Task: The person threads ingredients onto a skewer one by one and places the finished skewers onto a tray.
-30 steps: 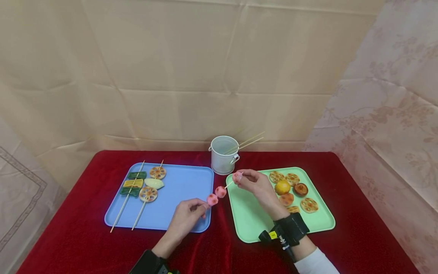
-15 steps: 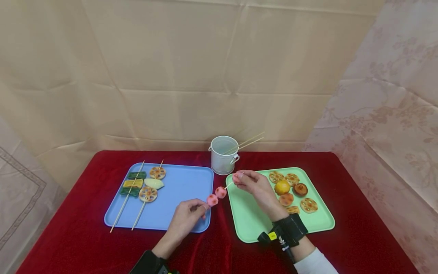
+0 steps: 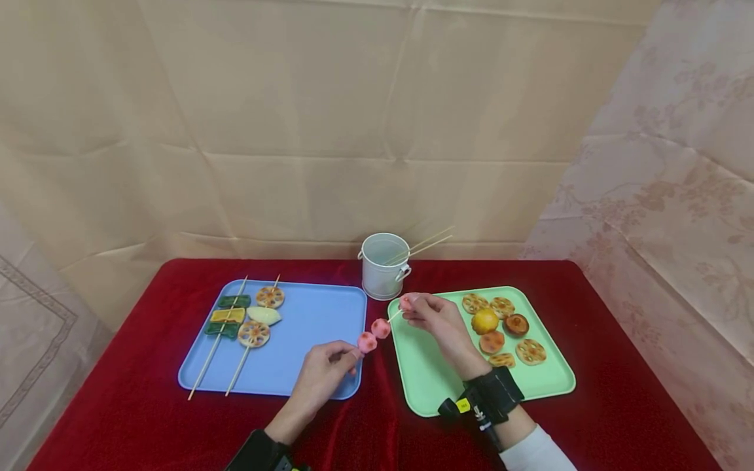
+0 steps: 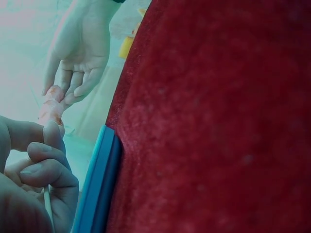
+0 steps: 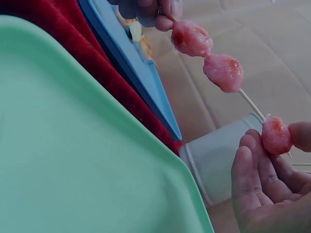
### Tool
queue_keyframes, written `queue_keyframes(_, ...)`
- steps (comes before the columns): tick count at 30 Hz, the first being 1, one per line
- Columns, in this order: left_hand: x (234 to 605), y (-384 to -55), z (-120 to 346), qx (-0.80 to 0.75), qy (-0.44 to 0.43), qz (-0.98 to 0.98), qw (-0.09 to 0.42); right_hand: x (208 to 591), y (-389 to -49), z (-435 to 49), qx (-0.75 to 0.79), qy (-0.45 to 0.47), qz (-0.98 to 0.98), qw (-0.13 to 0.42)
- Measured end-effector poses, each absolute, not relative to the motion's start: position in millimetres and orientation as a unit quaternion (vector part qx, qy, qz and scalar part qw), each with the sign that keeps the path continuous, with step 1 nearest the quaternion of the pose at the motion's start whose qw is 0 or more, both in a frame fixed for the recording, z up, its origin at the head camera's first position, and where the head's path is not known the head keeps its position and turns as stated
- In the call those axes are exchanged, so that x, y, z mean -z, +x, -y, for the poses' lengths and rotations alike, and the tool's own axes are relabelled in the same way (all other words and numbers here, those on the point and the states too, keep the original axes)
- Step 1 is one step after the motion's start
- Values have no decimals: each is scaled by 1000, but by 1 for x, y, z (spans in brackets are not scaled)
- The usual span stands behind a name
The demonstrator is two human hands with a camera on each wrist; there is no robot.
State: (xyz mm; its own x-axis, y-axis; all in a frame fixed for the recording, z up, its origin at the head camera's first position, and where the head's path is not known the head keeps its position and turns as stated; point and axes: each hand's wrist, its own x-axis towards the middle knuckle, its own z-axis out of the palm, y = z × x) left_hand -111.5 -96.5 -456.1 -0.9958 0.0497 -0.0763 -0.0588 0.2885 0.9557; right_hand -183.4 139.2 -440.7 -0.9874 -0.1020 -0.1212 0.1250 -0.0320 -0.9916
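My left hand point(image 3: 324, 373) grips a thin wooden skewer point(image 5: 251, 104) just below two pink balls. These look like browned meatballs: one pink ball point(image 3: 366, 342) sits right at my fingertips and another pink ball point(image 3: 380, 328) touches it farther up. With thumb and fingers my right hand point(image 3: 438, 324) pinches a third pink ball point(image 5: 277, 135) near the skewer's far end. The skewer tip pokes out past this ball in the right wrist view. Bare stick shows between the second and third balls. The skewer's lower end point(image 4: 47, 208) runs through my left hand.
A blue tray point(image 3: 318, 307) at left bears two loaded skewers. A green tray point(image 3: 418, 392) at right holds lotus slices point(image 3: 531, 352), a yellow ball point(image 3: 485, 320) and a mushroom point(image 3: 515, 325). Behind stands a white bucket point(image 3: 383, 275) with a few bare skewers.
My right hand has shifted very slightly left along the skewer with the third ball, and its wrist has moved a little left. My left hand has stayed almost still.
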Motion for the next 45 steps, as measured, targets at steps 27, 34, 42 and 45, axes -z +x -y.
queue_keyframes(27,458,-111,100,-597,-12,-800,48,450,-174,-125,706,-39,-701,88)
queue_keyframes(34,457,-112,100,-593,-7,-804,49,448,-170,-121,699,-45,-707,96)
queue_keyframes(42,455,-112,103,-568,38,-820,58,444,-169,-121,692,-39,-716,91)
queue_keyframes(45,455,-112,105,-570,61,-816,73,443,-170,-122,691,-35,-716,89)
